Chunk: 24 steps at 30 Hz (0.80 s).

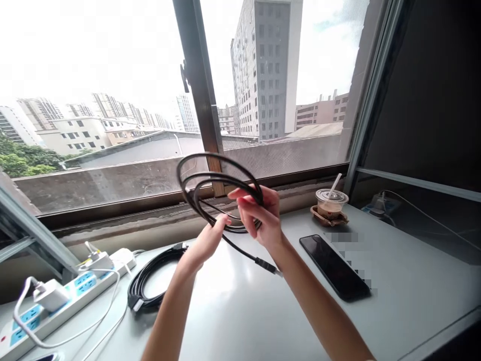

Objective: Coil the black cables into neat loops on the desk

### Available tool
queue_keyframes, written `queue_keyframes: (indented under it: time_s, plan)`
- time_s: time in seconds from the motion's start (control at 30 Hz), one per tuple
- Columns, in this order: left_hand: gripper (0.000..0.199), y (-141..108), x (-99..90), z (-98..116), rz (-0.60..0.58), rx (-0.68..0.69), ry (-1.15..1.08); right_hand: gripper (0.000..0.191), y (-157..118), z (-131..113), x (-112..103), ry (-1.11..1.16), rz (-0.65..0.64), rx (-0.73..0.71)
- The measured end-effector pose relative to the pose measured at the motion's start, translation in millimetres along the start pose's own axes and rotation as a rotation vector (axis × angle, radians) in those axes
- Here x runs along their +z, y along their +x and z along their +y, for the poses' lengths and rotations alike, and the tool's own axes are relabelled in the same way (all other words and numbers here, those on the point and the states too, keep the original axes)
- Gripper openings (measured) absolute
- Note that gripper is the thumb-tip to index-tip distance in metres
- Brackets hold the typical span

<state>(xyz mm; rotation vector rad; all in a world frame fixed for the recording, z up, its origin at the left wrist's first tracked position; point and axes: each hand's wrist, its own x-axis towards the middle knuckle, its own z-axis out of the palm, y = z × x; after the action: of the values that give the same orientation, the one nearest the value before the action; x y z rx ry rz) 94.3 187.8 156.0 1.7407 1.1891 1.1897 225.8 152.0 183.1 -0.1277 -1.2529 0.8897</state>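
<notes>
A black cable [225, 175] hangs in loose loops in the air between my two hands, above the desk. My left hand [211, 238] is closed on the lower left of the loops, thumb on top. At the right side of the coil, my right hand [261, 213] has its fingers curled round the strands. One end of the cable, with a black plug [266, 265] and a metal tip, dangles below the loops near my right wrist. A second coiled black cable [139, 286] lies on the desk left of my left forearm, partly hidden by it.
At the left lies a white power strip [56, 321] with chargers and white cords. Right of my hands are a black phone [334, 268] and a lidded drink cup [331, 203] with a straw in a cardboard holder. A window frame [205, 90] rises behind the white desk [240, 321].
</notes>
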Motion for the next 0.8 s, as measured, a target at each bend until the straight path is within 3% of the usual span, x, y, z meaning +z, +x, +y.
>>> queue_keyframes:
  time_s: [0.07, 0.17, 0.3, 0.4, 0.47, 0.57, 0.67, 0.8]
  plan:
    - [0.03, 4.8, 2.4, 0.1, 0.005, -0.093, -0.025, 0.009, 5.4, 9.7, -1.9, 0.149, 0.169, 0.033]
    - [0.029, 6.8, 3.8, 3.7, 0.091, -0.09, -0.195, 0.006, 11.6, 21.3, -2.5, 0.248, 0.298, 0.154]
    - [0.027, 3.7, 1.5, 11.7, 0.147, -0.014, -0.413, 0.012, 15.9, 26.4, -7.7, 0.073, 0.368, 0.186]
    - [0.026, 1.4, -4.5, 17.6, 0.19, 0.096, -0.464, 0.034, 17.9, 23.6, -17.3, -0.145, 0.394, 0.184]
    - [0.026, 0.0, -9.9, 20.5, 0.233, 0.193, -0.427, 0.051, 18.1, 20.2, -24.2, -0.317, 0.38, 0.116]
    - [0.025, -3.7, -16.2, 23.3, 0.289, 0.302, -0.31, 0.062, 15.6, 14.8, -31.0, -0.632, 0.306, -0.114]
    - [0.028, -8.9, -17.1, 24.6, 0.287, 0.328, -0.183, 0.05, 11.9, 11.2, -32.4, -0.883, 0.144, -0.297]
    - [0.027, -12.9, -15.0, 25.9, 0.276, 0.347, -0.138, 0.036, 9.5, 7.3, -29.2, -0.9, 0.019, -0.411]
